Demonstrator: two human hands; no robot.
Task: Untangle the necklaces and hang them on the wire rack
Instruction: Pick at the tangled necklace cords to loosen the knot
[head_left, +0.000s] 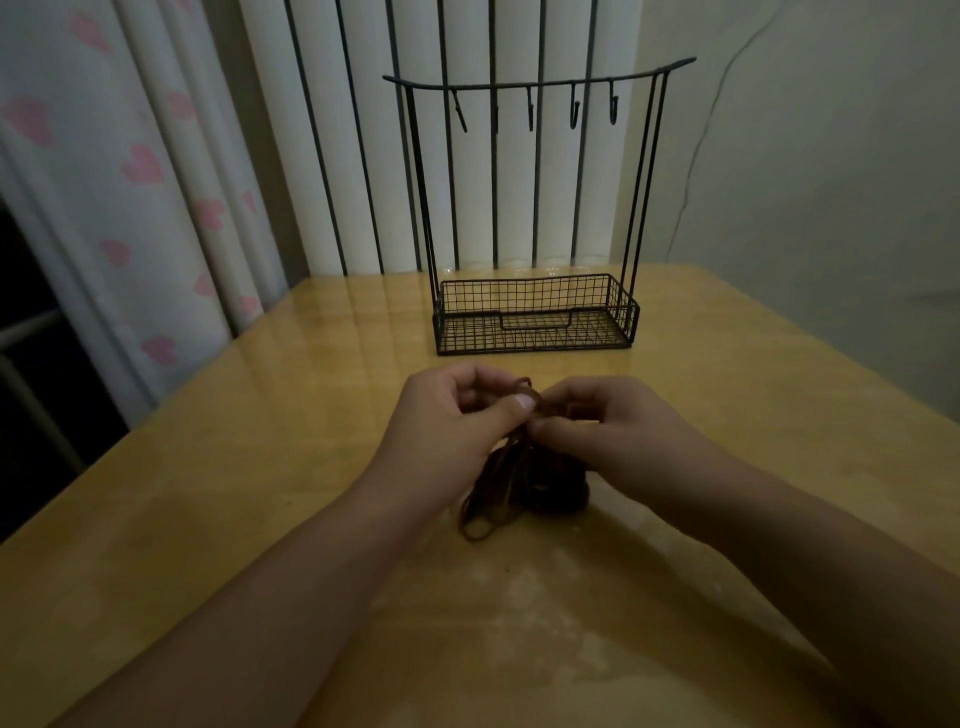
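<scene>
You are working in dim, warm light. Soft glare sheens the table (322, 332) near the wire rack (535, 312); your forearms fall into deep shadow. Straight lines bow toward the edges, and detail is soft and grainy.

We cannot count the tangled necklaces (506, 467), dark lump (558, 493) beneath too dim to identify, forearms cut off below.

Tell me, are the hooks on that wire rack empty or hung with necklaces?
Empty. All five hooks on the wire rack hang bare; both hands hold the tangled necklaces above the table.
</scene>
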